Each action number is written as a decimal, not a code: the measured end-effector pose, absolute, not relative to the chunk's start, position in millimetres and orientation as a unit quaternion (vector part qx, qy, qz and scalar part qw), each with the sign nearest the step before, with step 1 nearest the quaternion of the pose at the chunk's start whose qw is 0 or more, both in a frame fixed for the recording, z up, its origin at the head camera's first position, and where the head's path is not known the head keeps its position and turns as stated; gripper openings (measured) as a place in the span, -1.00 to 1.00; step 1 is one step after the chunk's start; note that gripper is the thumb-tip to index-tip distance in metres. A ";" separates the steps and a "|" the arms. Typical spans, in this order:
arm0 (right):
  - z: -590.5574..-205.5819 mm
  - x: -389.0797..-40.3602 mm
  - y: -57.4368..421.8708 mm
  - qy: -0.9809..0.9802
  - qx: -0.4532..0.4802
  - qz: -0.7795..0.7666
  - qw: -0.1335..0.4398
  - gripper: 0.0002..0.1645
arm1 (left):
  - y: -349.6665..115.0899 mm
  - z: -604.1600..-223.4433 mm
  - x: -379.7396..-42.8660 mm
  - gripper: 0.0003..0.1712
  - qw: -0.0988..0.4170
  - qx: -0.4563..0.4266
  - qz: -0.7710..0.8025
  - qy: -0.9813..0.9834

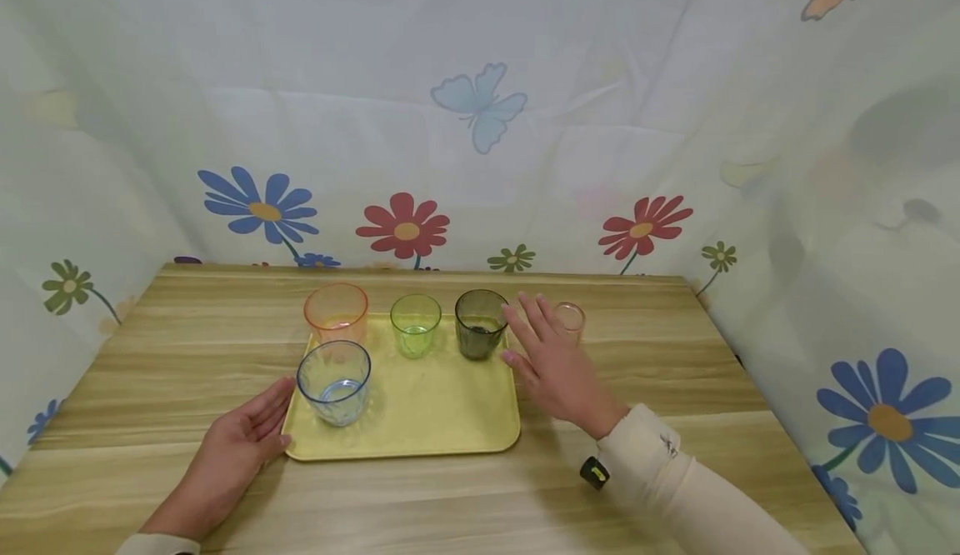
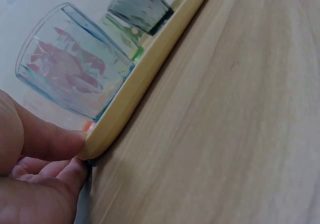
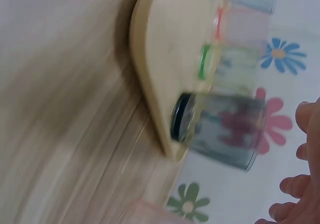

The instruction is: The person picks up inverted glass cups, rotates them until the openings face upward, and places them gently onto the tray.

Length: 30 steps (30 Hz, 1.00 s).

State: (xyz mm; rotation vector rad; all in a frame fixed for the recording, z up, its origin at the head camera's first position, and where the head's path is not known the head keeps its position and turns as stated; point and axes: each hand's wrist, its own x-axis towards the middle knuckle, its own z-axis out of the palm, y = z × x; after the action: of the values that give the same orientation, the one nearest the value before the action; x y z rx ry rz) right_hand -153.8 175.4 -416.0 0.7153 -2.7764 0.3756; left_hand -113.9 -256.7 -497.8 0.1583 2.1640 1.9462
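A yellow tray (image 1: pixel 435 417) lies on the table with several see-through glasses on it. At its near left corner, my left hand (image 1: pixel 236 447) pinches the rim, thumb above and fingers below in the left wrist view. Close to that hand stands a blue-rimmed glass (image 1: pixel 336 388). Behind it is an orange glass (image 1: pixel 336 309), and a green glass (image 1: pixel 416 326) stands mid-back. My right hand (image 1: pixel 558 367) is held with fingers extended beside the dark grey glass (image 1: pixel 480 330) at the back right. It grips nothing. A small pinkish glass (image 1: pixel 572 318), partly hidden by this hand, stands right of the tray.
The wood-grain table (image 1: pixel 630 505) extends around the tray. A white cloth backdrop (image 1: pixel 337 138) with printed flowers and butterflies hangs behind it and along both sides. A small dark device (image 1: pixel 595 472) sits by the right sleeve.
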 end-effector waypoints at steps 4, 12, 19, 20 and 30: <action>-417.4 -163.8 185.5 -0.957 0.231 0.119 0.126 -0.24 | -257.6 -498.1 -113.9 -0.05 0.113 0.050 0.666 0.736; -419.0 -183.3 209.5 -0.971 0.192 0.113 0.089 -0.23 | -257.6 -498.0 -114.4 -0.05 0.117 0.043 0.668 0.733; -424.3 -199.3 227.8 -0.972 0.185 0.123 0.075 -0.29 | -256.9 -497.2 -114.6 -0.06 0.120 0.038 0.670 0.732; -424.7 -200.4 229.6 -0.972 0.184 0.125 0.072 -0.30 | -256.8 -497.1 -114.6 -0.06 0.120 0.038 0.671 0.731; -422.4 -206.0 234.2 -0.976 0.169 0.126 0.057 -0.32 | -257.0 -495.9 -113.4 -0.05 0.126 0.027 0.670 0.731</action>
State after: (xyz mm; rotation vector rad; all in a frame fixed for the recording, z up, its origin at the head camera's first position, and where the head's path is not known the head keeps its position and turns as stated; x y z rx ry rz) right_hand -206.0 234.2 -422.4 0.5127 -2.9594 0.3830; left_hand -113.4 -257.0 -495.9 0.0785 2.1302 1.9506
